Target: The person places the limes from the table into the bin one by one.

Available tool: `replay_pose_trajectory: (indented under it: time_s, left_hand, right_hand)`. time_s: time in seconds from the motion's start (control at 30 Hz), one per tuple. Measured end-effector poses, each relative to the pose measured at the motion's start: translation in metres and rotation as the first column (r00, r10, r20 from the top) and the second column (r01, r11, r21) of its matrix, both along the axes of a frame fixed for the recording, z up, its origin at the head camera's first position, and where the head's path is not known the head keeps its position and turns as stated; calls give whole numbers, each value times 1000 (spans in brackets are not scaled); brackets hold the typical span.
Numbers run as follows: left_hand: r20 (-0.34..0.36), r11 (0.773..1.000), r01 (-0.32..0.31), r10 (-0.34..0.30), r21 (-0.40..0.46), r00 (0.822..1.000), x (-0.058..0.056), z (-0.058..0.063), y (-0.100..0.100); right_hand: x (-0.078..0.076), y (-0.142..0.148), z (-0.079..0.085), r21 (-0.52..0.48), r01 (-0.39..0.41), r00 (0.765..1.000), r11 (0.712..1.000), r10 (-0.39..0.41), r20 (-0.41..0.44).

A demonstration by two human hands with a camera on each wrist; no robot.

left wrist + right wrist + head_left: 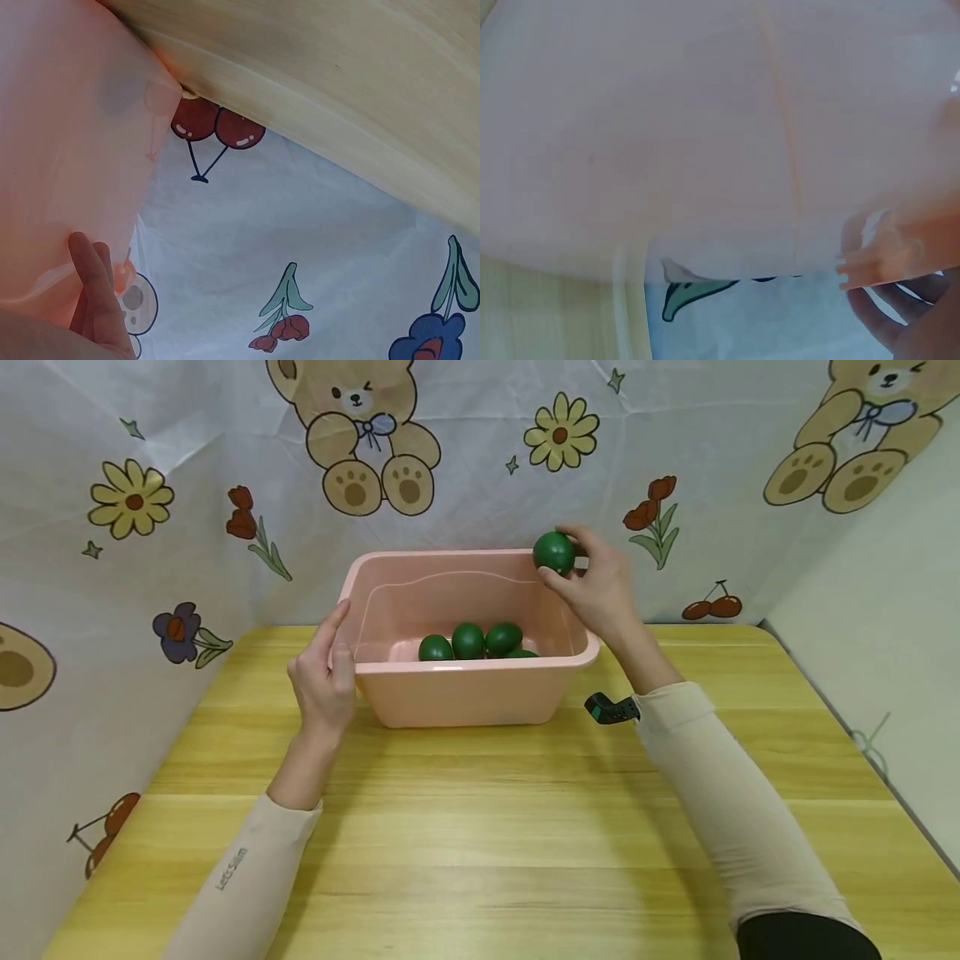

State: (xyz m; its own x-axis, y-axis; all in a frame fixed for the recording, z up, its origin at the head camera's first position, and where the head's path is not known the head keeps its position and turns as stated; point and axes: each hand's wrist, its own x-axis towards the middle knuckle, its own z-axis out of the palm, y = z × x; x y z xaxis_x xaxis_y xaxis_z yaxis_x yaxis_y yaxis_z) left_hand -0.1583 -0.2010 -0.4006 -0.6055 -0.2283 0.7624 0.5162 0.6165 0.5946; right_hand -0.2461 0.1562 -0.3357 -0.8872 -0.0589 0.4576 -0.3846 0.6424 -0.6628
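A pink plastic tub (pixel 465 693) stands on the table with several dark green, smooth round fruits (pixel 468 642) on its bottom; the front wall partly hides them. My right hand (pixel 600 578) pinches another dark green round fruit (pixel 554 552) between thumb and fingers, over the tub's back right corner. In the right wrist view, the tub's wall (pixel 630 135) fills most of the picture, with my fingers (pixel 874 319) at its lower right. My left hand (pixel 322 672) touches the tub's left side at the rim; the left wrist view shows its straight fingers (pixel 96 285) against the outer wall.
A light wooden table (pixel 480 835) lies under the tub. Behind and to the left hangs a white cloth (pixel 480 460) printed with bears, flowers and cherries. A pale wall (pixel 885 610) borders the right side. A black strap (pixel 611 708) sits at the right wrist.
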Motion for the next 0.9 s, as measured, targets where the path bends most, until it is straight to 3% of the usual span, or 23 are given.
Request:
replay_pose_trajectory:
  time_s: [0.37,0.73,0.9]
  left_hand:
    - [-7,1000,9,-9,2,1000,1,0,-1]
    - [64,999,27,-25,-17,998,2,1,-3]
    - [65,1000,22,-21,-15,998,3,0,-3]
  right_hand:
    - [1,1,0,84,-29,998,996,24,60]
    - [1,1,-2,50,-32,998,998,29,52]
    - [3,2,-3,40,-28,998,999,26,50]
